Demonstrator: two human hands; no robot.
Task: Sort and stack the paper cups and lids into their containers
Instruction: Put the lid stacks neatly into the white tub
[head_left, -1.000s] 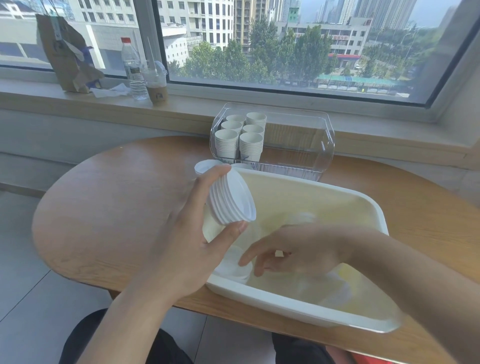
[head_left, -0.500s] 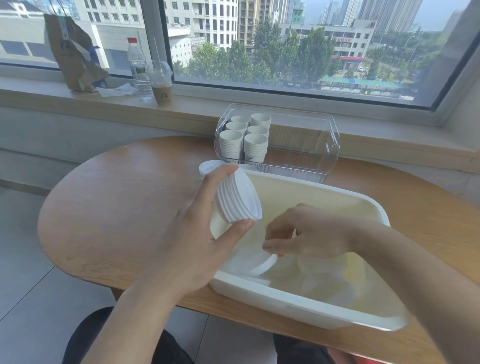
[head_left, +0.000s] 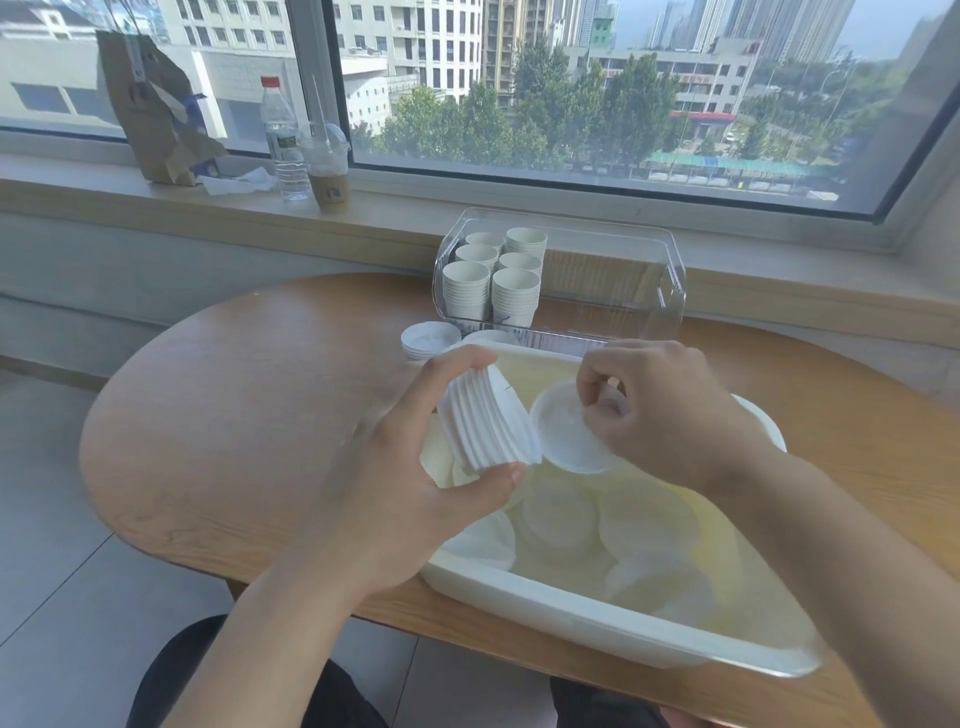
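Left hand (head_left: 395, 499) gripping a tilted stack of lids (head_left: 485, 423), right hand (head_left: 670, 410) pinching one lid (head_left: 563, 431) beside it, above white tub (head_left: 571, 608) at the desk's (head_left: 249, 415) near edge

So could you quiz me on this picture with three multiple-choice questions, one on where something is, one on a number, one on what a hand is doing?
1. Where do the stacked paper cups stand?
A. In the clear container's left end
B. In the white tub
C. On the windowsill

2. How many cup stacks show in the clear container?
A. Two
B. Six
C. Ten

3. What is the right hand doing?
A. Resting flat on the table
B. Pinching a single lid
C. Gripping a water bottle

Answers:
1. A: the cups sit inside the transparent walls, its right part bare.
2. B: two rows of three rims are visible.
3. B: its fingertips hold one lid by the edge, beside the lid stack gripped by the left hand, above the white tub.
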